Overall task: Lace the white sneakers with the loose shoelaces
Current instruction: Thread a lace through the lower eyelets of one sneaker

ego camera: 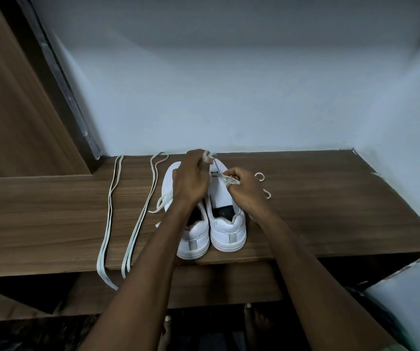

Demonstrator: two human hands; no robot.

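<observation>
Sneaker toes [178, 171] behind hands [191, 183]

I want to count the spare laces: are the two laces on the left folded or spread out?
Folded: each spare lace lies doubled, its loop near the wall.

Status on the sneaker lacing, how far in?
Early. Done: nothing fully laced; the left sneaker only trails a lace end. In hand: left hand and right hand pinch a lace over the right sneaker. Left: two loose laces on the shelf.
</observation>
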